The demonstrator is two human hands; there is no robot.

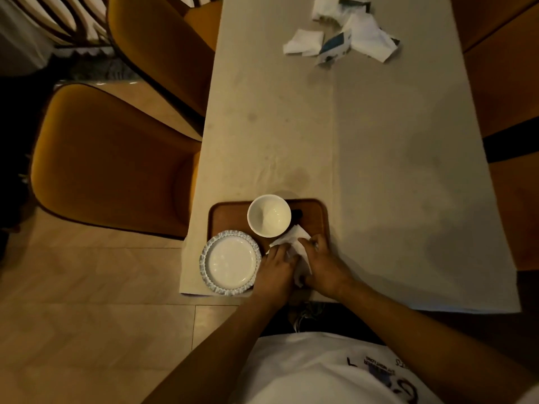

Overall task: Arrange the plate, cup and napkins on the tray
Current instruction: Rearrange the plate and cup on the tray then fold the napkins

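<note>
My fingers on both hands are curled down onto a white napkin (294, 243), left hand (275, 271) and right hand (322, 265) pressing it at the tray's (227, 214) near right corner. The cup (269, 215) stands at the tray's far edge; the plate (229, 263) overhangs its near left corner. Loose napkins (341, 30) lie at the table's (379, 141) far end.

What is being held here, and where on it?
A white napkin on the tray: the left hand holds its left side, the right hand its right; the near end is hidden.
</note>
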